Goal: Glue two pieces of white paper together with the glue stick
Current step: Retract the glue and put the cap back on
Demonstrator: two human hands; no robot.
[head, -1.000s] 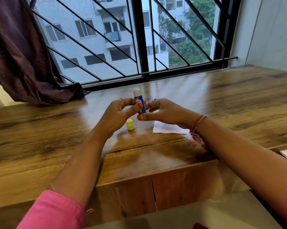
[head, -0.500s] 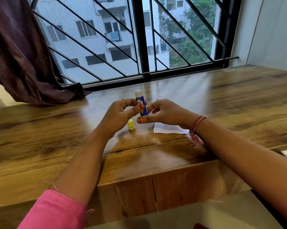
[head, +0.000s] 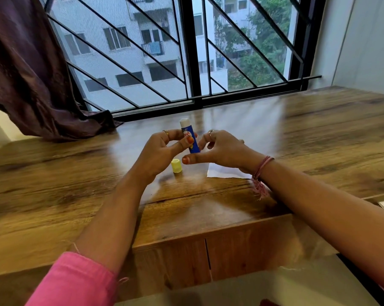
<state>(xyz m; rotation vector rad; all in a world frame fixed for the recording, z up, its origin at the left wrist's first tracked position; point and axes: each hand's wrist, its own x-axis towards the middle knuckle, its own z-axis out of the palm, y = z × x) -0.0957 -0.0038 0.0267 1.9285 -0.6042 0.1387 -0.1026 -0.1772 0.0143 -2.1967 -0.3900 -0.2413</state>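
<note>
Head cam: left hand (head: 162,149) pinches the uncapped glue stick (head: 190,138) upright above the desk (head: 54,173), thumb on the label. Right hand (head: 219,149) sits just beside the base with fingers loosely curled; can't tell if it actually touches the tube. Yellow cap (head: 176,165) stands on the desk below the hands. White paper (head: 222,173) lies flat under the right wrist; only one sheet edge is visible, a second can't be made out.

Step looks like twisting up the glue. Advice: left keeps the barrel fixed, right turns the base knob only a little so the glue doesn't snap off, then swipe along the paper edge.

Desk is glossy wood grain with a cabinet front below. Barred window (head: 186,51) behind, purple curtain (head: 32,74) at left.
</note>
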